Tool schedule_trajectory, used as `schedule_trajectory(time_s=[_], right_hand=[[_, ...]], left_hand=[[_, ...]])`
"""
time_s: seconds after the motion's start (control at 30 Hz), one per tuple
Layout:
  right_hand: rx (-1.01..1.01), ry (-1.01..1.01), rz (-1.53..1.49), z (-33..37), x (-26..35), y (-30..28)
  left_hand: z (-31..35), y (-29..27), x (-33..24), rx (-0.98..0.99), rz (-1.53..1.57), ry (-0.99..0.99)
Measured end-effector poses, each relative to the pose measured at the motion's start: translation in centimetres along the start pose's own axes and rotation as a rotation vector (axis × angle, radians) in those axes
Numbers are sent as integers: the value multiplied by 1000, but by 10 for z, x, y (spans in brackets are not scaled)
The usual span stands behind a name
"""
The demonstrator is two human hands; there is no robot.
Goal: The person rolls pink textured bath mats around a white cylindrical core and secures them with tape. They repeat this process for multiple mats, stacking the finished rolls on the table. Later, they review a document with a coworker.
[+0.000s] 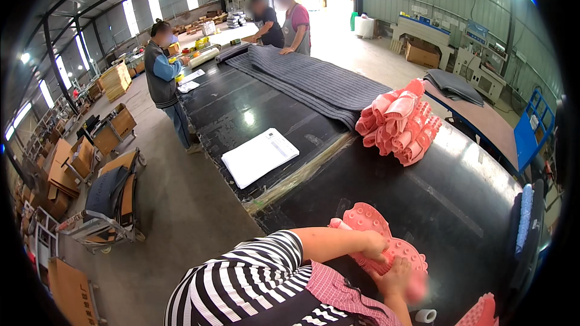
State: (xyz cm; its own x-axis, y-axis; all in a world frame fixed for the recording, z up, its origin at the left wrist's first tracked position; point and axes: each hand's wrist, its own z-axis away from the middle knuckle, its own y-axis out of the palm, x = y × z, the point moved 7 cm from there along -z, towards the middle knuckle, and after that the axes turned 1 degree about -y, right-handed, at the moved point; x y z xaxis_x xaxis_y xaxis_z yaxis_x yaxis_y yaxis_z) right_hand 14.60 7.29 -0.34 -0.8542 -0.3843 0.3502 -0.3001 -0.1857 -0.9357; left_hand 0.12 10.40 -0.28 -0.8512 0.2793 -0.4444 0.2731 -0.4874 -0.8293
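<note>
In the head view, I have the left hand bent down onto a coral-pink, lobed, rubbery-looking mat with round bumps; the right hand touches its near edge, just beside the left. I cannot tell whether either hand's fingers pinch the mat or only press it. It lies beneath both hands on the long black table. Beyond them I see a heap of rolled coral-pink mats; near the right hand, a small white hollow tube.
</note>
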Motion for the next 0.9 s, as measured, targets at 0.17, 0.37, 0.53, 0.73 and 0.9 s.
schedule_trajectory(time_s=[0.17, 0.37, 0.53, 0.73, 0.9], right_hand=[[-86, -54, 43, 2, 6, -6], [-132, -84, 76, 2, 4, -4], [-167, -102, 46, 1, 0, 0], [-187, -106, 52, 2, 3, -3], [-191, -133, 66, 2, -3, 5]], left_hand=[[3, -4, -2, 2, 1, -10], [5, -4, -2, -12, 6, 5], [3, -4, -2, -1, 7, -7], [5, -5, -3, -17, 13, 1], [3, -2, 3, -33, 33, -33]])
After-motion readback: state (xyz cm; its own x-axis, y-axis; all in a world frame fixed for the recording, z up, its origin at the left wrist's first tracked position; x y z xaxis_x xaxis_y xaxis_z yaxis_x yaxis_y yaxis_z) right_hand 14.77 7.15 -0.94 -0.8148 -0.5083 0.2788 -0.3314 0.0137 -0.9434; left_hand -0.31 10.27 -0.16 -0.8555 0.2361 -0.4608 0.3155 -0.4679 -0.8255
